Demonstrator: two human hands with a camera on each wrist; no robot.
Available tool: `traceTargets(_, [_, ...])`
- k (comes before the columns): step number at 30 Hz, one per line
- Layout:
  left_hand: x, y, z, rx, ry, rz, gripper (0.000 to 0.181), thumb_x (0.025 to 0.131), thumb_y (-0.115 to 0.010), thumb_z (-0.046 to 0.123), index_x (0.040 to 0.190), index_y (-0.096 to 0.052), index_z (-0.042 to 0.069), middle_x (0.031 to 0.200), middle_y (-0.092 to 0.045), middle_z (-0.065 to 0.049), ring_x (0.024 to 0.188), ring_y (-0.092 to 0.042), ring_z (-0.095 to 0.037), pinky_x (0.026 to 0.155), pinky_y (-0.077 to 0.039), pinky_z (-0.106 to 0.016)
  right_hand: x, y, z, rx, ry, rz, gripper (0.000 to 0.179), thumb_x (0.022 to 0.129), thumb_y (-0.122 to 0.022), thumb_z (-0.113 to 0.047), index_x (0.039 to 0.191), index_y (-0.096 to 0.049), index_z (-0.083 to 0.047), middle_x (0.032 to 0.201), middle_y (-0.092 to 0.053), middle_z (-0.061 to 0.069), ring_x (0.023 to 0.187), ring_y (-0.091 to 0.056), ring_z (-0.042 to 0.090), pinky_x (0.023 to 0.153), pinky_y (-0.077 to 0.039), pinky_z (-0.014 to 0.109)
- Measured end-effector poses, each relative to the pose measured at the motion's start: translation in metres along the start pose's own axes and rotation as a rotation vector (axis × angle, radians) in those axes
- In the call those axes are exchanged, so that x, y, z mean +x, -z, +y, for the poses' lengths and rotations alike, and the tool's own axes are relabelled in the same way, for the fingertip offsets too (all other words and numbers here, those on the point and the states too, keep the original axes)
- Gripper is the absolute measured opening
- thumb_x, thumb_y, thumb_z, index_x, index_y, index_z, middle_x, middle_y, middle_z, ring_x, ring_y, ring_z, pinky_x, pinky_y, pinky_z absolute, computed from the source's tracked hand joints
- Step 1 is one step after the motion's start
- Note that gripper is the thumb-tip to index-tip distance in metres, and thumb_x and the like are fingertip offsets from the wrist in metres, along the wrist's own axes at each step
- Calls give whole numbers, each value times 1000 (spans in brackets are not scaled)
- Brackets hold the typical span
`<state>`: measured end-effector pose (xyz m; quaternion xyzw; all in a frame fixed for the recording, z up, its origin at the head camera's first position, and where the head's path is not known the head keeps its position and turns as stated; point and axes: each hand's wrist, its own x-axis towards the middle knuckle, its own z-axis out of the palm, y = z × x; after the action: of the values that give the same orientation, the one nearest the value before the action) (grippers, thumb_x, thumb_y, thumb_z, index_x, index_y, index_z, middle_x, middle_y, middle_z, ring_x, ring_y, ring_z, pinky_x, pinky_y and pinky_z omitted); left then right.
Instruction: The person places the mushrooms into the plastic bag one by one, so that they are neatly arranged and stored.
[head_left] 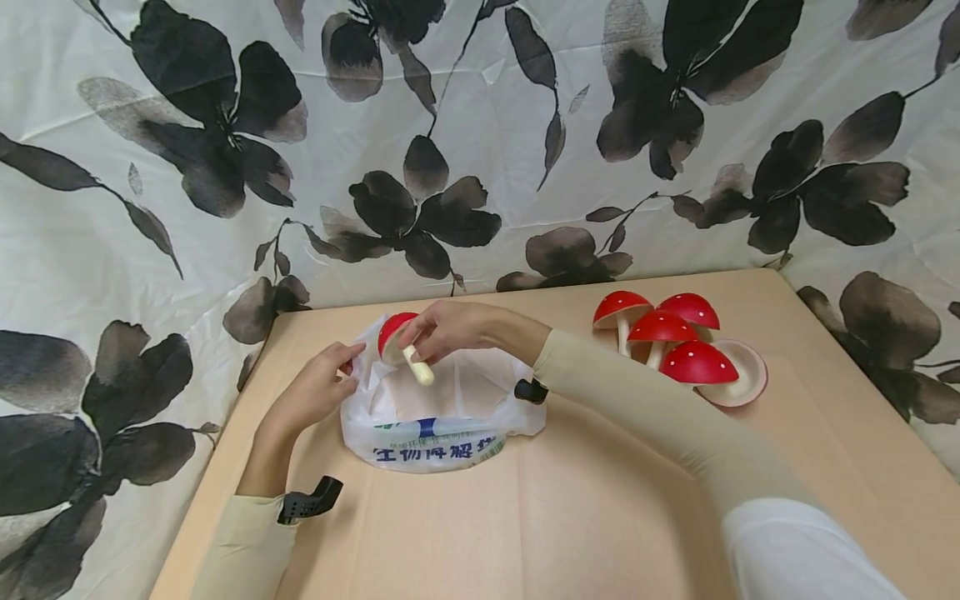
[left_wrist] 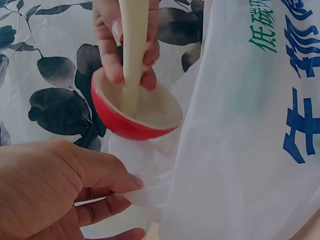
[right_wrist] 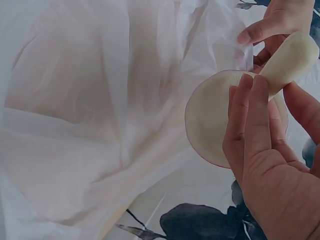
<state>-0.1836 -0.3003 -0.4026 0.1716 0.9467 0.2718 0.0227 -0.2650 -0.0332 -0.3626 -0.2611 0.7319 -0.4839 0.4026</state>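
A white plastic bag point(head_left: 442, 437) with green and blue print lies open-mouthed on the table. My right hand point(head_left: 453, 325) pinches the pale stem of a toy mushroom point(head_left: 420, 367) above the bag's far left rim. Its red cap point(left_wrist: 131, 127) points down and its hollow pale underside faces up in the left wrist view. My left hand point(head_left: 321, 383) pinches the edge of the bag between thumb and fingers, at the bag's left side. From the right wrist, the mushroom's round underside point(right_wrist: 207, 120) shows beside the bag, partly hidden by the right fingers.
Several more red toy mushrooms with white dots point(head_left: 658, 326) stand in a cluster at the back right of the wooden table point(head_left: 450, 533). One lies tipped over, its pale underside point(head_left: 744, 375) showing. A floral cloth point(head_left: 525, 150) hangs behind the table.
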Motion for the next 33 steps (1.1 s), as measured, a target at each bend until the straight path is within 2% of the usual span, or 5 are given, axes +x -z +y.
traceTargets(7, [1, 0, 0, -4, -15, 6, 54, 88, -60, -9, 141, -51, -11, 104, -60, -15, 96, -59, -29, 78, -50, -36, 15, -7, 2, 21, -20, 13, 39, 94, -67, -3, 132, -63, 3, 122, -65, 11, 102, -67, 20, 94, -56, 33])
traceTargets(14, [0, -1, 2, -9, -16, 16, 56, 89, -61, -8, 143, -49, -11, 103, -60, -15, 95, -59, -29, 76, -49, -33, 28, -17, 7, 57, -40, 99, 40, 95, -66, -2, 134, -61, 3, 121, -64, 11, 100, -66, 20, 98, -54, 38])
traceTargets(25, [0, 0, 2, -10, -5, 13, 57, 90, -60, -6, 145, -48, -9, 105, -60, -15, 97, -58, -29, 76, -49, -34, 43, -35, 13, 129, -3, 193, 37, 92, -65, 6, 129, -61, 7, 127, -60, 21, 94, -63, 19, 85, -59, 28])
traceTargets(29, [0, 1, 2, -7, 1, 15, 57, 90, -59, -6, 146, -48, -9, 106, -60, -15, 98, -58, -29, 78, -49, -37, 45, -37, 14, 115, -15, 208, 36, 92, -67, 5, 127, -65, 4, 131, -60, 19, 92, -62, 18, 89, -58, 32])
traceTargets(33, [-1, 1, 2, -3, 6, 10, 57, 90, -60, -6, 146, -48, -8, 107, -60, -16, 98, -58, -30, 78, -50, -38, 45, -39, 17, 100, -50, 183, 37, 93, -67, 1, 130, -67, -1, 128, -62, 12, 91, -62, 19, 97, -55, 39])
